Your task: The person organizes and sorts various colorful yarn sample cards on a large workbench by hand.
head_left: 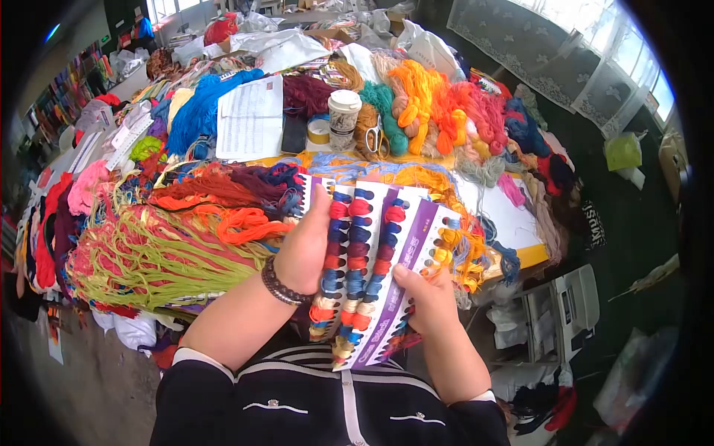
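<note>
Several long white and purple cards (398, 286) with notched edges are fanned out in front of my body, with thread in red, blue, cream and yellow looped along their edges. My left hand (306, 245) grips the cards at their left side, thumb pointing up. At the right side, my right hand (428, 297) is closed on them too, its thumb lying on the purple strip of the front card. Most of the fingers of both hands are hidden behind the cards. Orange and dark blue skeins (242, 223) lie just beyond my left hand.
Green and pink thread (163, 256) covers the near left of the table. Farther back are a printed sheet (249, 119), a phone (294, 134), a tape roll (319, 131), a lidded cup (343, 119), scissors (375, 138) and orange skeins (420, 97). A grey machine (554, 312) stands at the right.
</note>
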`<state>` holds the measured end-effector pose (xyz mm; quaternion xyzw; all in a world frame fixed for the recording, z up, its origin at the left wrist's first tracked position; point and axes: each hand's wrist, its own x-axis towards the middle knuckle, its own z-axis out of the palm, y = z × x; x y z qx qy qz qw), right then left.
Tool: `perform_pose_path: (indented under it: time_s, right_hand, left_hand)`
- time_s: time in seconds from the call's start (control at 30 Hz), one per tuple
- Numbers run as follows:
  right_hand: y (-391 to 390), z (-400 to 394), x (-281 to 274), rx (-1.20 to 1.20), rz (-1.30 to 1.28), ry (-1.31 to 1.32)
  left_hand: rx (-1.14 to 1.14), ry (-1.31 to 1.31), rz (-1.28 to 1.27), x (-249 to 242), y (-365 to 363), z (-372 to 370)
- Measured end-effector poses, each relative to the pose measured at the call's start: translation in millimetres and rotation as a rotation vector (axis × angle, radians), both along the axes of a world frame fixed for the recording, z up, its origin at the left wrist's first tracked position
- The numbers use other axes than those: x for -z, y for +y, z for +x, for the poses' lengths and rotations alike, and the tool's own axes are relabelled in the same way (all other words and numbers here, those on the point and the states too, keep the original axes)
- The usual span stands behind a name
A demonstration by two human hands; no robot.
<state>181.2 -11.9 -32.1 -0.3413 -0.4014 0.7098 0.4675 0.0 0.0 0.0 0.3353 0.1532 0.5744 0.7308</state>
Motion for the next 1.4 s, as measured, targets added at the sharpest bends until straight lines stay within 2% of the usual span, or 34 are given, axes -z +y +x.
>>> perform_pose_path:
  time_s: [0.13,0.17,0.23,0.37,0.5,0.53,0.63,0.73,0.8,0.83,0.87,0.9,1.0,1.07,1.1,1.13,1.2,1.23,1.27,1.3,1.33,1.37,1.4]
  right_hand:
    - [1,0,0,-0.032,-0.077,0.106]
    - [1,-3,1,-0.035,-0.073,0.139]
    - [3,-5,-1,-0.012,-0.044,0.183]
    - [8,1,-5,0.137,0.034,0.21]
    - [6,-1,-7,0.196,0.023,0.227]
    - [4,-3,-8,0.188,0.024,0.226]
    - [5,-6,-4,0.128,-0.041,0.278]
    - [7,0,1,0.162,-0.044,0.289]
    - [8,6,-1,0.213,-0.013,0.301]
    - [8,7,-7,0.205,0.008,0.299]
    - [11,10,-5,0.204,0.023,0.314]
    - [13,10,-2,0.227,0.018,0.317]
    - [16,9,6,0.243,-0.011,0.323]
    - [16,6,8,0.25,-0.042,0.311]
    - [16,6,8,0.273,-0.059,0.307]
    - [16,7,9,0.297,-0.049,0.303]
    - [20,19,18,0.328,-0.029,0.281]
    - [24,27,22,0.388,0.001,0.257]
    - [29,39,25,0.397,-0.019,0.306]
    - [32,47,19,0.443,0.026,0.3]
    - [37,61,21,0.466,0.044,0.296]
    - [39,67,12,0.517,0.068,0.284]
    - [40,72,7,0.494,0.052,0.301]
  left_hand:
    - [-0.046,-0.043,-0.112,13,-2,11]
    - [0.032,-0.027,-0.09,31,1,5]
    - [0.06,-0.077,-0.156,35,0,9]
    - [0.122,0.044,0.018,21,-11,9]
    - [0.239,0.118,0.051,26,-18,9]
    - [0.09,0.081,-0.06,19,-22,20]
    - [0.148,0.138,-0.007,33,-21,18]
    - [0.03,0.157,0.007,36,-19,26]
    - [-0.002,0.223,0.156,35,-14,21]
    - [-0.113,0.386,0.232,31,-12,17]
    - [-0.026,0.49,0.311,24,-16,10]
    - [0.123,0.352,0.294,27,-26,13]
    - [0.183,0.222,0.077,43,-36,24]
    - [0.317,0.17,-0.137,49,-45,22]
    - [0.137,0.476,0.411,103,-34,33]
    - [0.004,0.811,0.481,86,-32,34]
    - [0.12,0.477,0.077,64,-37,30]
    - [0.055,0.656,-0.074,68,-21,29]
    - [-0.333,1.306,0.314,69,-26,5]
    - [-0.57,1.453,0.413,79,-16,-9]
    - [-0.807,1.736,0.451,81,0,-28]
    - [-1.053,1.836,0.484,87,13,-48]
    - [-1.028,1.879,0.308,93,21,-61]
